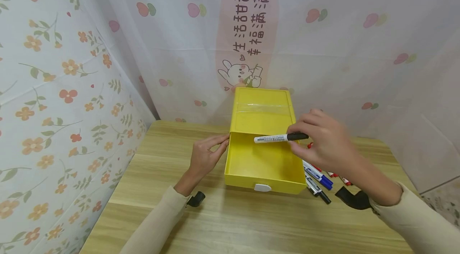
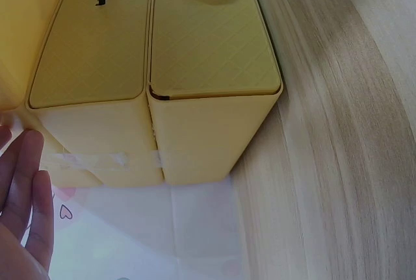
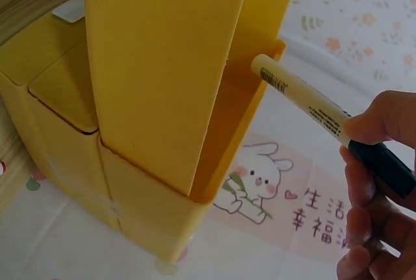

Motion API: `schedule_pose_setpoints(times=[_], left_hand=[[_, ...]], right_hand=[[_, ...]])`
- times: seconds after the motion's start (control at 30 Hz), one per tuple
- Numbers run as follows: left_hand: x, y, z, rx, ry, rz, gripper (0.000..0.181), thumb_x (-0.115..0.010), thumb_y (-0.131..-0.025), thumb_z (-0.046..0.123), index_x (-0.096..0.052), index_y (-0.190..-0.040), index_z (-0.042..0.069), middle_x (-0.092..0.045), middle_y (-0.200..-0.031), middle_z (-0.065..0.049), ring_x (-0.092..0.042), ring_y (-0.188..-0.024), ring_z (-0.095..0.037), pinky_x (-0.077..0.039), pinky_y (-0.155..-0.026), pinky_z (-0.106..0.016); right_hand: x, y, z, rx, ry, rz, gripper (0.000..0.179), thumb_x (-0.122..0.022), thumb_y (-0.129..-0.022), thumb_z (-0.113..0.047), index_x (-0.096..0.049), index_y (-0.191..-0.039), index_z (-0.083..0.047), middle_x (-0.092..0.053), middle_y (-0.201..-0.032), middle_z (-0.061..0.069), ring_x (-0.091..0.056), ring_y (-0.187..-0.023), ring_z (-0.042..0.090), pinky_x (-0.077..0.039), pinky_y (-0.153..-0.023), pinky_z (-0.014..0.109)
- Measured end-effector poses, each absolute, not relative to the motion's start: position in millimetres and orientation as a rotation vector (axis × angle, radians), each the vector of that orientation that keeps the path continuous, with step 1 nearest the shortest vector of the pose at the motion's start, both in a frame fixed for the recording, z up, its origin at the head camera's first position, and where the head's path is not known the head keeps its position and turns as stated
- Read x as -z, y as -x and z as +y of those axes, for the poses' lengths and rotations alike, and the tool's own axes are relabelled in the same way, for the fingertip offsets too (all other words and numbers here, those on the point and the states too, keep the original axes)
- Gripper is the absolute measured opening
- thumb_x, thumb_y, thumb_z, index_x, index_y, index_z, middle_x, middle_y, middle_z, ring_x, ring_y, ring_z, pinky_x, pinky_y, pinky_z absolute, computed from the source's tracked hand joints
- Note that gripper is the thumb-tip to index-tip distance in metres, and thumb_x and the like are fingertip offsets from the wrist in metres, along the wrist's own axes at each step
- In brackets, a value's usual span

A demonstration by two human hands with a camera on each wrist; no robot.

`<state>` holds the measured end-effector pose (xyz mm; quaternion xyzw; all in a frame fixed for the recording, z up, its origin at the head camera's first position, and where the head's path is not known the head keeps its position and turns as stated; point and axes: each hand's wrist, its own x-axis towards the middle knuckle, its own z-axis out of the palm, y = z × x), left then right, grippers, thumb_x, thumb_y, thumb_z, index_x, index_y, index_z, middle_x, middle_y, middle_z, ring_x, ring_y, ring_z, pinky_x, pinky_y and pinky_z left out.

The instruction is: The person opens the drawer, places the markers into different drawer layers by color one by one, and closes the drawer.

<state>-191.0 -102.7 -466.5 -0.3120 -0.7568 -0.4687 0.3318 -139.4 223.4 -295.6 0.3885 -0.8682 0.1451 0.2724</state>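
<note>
My right hand (image 1: 323,138) pinches a whiteboard marker (image 1: 271,138) by its black-capped end, its white barrel pointing left over the pulled-out top drawer (image 1: 266,162). This drawer belongs to a yellow drawer unit (image 1: 264,108) and has a white handle (image 1: 262,187) on its front. In the right wrist view, the marker (image 3: 305,101) is gripped between thumb and fingers beside the drawer's side. My left hand (image 1: 205,156) rests with extended fingers against the unit's left side, near the drawer opening. In the left wrist view, the fingers (image 2: 23,176) lie along the yellow wall.
Right of the unit lie several markers, among them a blue-capped one (image 1: 320,176), a black-capped one (image 1: 318,190) and red ones (image 1: 345,181). Two closed lower drawers (image 2: 214,33) show in the left wrist view. A printed curtain (image 1: 172,46) hangs behind the wooden table (image 1: 158,166).
</note>
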Motion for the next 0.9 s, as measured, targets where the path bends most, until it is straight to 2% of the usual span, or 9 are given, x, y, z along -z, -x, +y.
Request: schedule_pose_setpoints(times=[0.2,0.5,0.77,0.9], left_hand=[[464.1,190.1,-103.0,1.231,0.814,-1.996,0.022,-0.082,-0.096,-0.003,-0.083,-0.118,-0.006,-0.082,-0.113,-0.017,-0.082,-0.098,-0.032,-0.068,-0.084,-0.045],[465.2,190.7,-103.2,1.239,0.821,-1.975,0.023,-0.082,-0.095,-0.007,-0.083,-0.118,-0.005,-0.082,-0.112,-0.016,-0.082,-0.098,-0.033,-0.068,-0.083,-0.047],[465.8,191.0,-103.3,1.243,0.821,-1.975,0.024,-0.082,-0.095,-0.007,-0.083,-0.119,-0.004,-0.082,-0.113,-0.016,-0.082,-0.098,-0.033,-0.068,-0.083,-0.046],[466.4,191.3,-103.9,1.250,0.822,-1.972,0.024,-0.081,-0.096,-0.007,-0.083,-0.119,-0.004,-0.082,-0.113,-0.015,-0.082,-0.099,-0.032,-0.068,-0.083,-0.046]], right_hand=[[290.3,145.1,207.4,-0.306,-1.117,-2.404,0.016,-0.091,-0.082,-0.014,-0.082,-0.096,-0.013,-0.073,-0.094,-0.002,-0.060,-0.090,0.023,-0.054,-0.067,0.038],[289.0,156.3,185.2,-0.214,-1.230,-2.451,0.014,-0.090,-0.085,-0.013,-0.081,-0.095,-0.011,-0.066,-0.089,-0.002,-0.052,-0.084,0.021,-0.048,-0.068,0.034],[288.3,161.4,170.3,-0.116,-1.239,-2.523,0.012,-0.088,-0.086,-0.015,-0.081,-0.096,-0.012,-0.065,-0.088,-0.003,-0.052,-0.083,0.020,-0.048,-0.057,0.028],[289.7,162.5,165.0,-0.091,-1.230,-2.551,0.013,-0.090,-0.085,-0.017,-0.082,-0.095,-0.013,-0.065,-0.086,-0.004,-0.050,-0.081,0.018,-0.047,-0.057,0.026]])
